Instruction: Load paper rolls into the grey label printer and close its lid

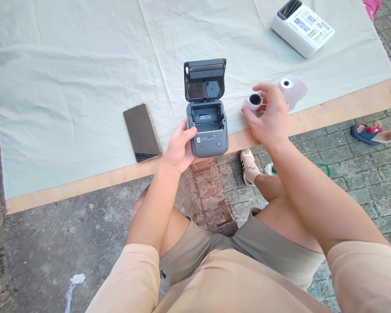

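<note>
At bench edge: grey label printer (207,126), lid open, bay empty, steadied by left hand (179,150) gripping its side. Right of printer: right hand (270,116) pinching paper roll (253,102). Loading step; roll likely needs seating squarely. Phone (141,132) left of printer.

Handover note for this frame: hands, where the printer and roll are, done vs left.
Left hand: grips the left side of the grey label printer at the board's near edge.
Right hand: holds a white paper roll just right of the printer.
Printer lid is open, roll bay looks empty.
Done: lid open, roll picked up. Left: seat the roll, close the lid.
Nearby: phone to the left, white printer far right, a second roll.
</note>
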Action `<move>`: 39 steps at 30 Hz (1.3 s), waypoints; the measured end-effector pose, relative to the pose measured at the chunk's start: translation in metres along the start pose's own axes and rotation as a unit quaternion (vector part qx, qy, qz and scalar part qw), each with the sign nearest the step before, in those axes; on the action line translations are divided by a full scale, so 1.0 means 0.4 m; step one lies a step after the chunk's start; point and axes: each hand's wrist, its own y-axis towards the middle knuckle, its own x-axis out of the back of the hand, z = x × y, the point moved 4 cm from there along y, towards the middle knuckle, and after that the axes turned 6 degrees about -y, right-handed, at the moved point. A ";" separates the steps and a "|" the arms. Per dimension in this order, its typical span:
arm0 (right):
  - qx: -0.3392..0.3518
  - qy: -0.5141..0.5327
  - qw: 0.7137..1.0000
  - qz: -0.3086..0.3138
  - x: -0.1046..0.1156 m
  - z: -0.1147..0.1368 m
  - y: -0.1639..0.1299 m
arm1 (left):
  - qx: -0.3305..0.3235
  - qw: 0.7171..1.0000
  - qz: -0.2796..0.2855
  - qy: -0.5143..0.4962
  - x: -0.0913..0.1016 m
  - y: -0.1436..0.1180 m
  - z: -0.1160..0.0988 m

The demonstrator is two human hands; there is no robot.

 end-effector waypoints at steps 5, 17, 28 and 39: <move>-0.026 0.056 0.998 0.023 -0.016 0.003 0.004 | 0.006 1.000 0.010 -0.003 -0.004 -0.001 0.000; -0.026 -0.100 0.981 -0.166 0.160 -0.051 0.017 | 0.009 1.000 0.012 0.013 -0.006 0.001 0.000; -0.207 -0.034 0.974 -0.083 0.103 -0.073 0.053 | 0.011 1.000 0.014 0.017 -0.001 0.001 0.000; -0.072 0.116 0.972 -0.191 0.134 -0.083 0.084 | 0.017 1.000 0.010 0.007 -0.004 0.000 0.003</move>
